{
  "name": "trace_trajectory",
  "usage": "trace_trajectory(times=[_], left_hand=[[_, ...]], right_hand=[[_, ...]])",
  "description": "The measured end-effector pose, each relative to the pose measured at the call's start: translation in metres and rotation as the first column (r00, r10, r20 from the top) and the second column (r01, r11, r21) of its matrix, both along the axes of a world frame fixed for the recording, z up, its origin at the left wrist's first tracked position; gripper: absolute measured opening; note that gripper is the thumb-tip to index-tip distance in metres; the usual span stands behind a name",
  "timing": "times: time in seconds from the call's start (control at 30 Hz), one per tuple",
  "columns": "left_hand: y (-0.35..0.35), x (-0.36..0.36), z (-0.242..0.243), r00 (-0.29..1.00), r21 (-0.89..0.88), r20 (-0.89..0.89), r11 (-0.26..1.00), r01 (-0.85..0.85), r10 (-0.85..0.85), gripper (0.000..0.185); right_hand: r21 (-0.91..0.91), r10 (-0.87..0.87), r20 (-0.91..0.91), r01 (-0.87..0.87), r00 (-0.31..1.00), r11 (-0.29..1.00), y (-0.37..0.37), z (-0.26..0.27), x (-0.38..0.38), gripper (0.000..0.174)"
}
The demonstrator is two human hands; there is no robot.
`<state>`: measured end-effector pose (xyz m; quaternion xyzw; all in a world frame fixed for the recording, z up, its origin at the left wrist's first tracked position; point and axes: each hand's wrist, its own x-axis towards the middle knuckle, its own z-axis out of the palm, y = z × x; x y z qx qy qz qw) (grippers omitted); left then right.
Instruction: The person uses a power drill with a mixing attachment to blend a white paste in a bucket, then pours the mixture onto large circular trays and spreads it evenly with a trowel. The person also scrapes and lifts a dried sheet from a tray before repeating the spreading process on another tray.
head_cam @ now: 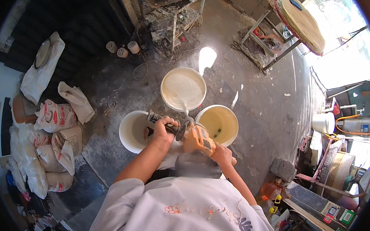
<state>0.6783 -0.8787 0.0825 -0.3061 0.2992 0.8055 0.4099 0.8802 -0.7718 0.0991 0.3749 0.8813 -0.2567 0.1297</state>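
Note:
An orange power tool, apparently a handheld electric mixer [197,139], is held in front of my body. My left hand [166,130] is wrapped around its black side handle, above the white bucket at the left. My right hand [223,154] grips its rear end. From the tool's head a coated shaft runs into the pale, thick batter-like mix in the middle bucket [182,87]. The left bucket [128,133] looks mostly hidden inside by my arm and the handle. A third bucket [226,123] at the right holds yellowish liquid with a few dark spots.
Filled sacks [56,116] are piled at the left. Perforated briquettes [122,52] and a cluttered metal table [177,15] stand ahead. A round padded top on a frame [300,23] is at the upper right. A concrete block [283,169] and plastic bottles [271,191] lie at the right.

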Motion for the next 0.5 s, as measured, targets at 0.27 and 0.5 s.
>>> trace_trajectory(times=[0.27, 0.5], left_hand=[[0.0068, -0.0021, 0.0103, 1.0, -0.033, -0.002, 0.999, 0.016, -0.016, 0.013], [0.0072, -0.0031, 0.0068, 1.0, -0.032, 0.003, 0.999, 0.018, -0.018, 0.012]], right_hand=[[0.015, -0.019, -0.011, 0.019, 1.0, 1.0, 0.0002, 0.0067, -0.0002, 0.037], [-0.02, -0.033, 0.009, 0.033, 0.999, 0.999, 0.0004, 0.009, -0.0026, 0.037]])
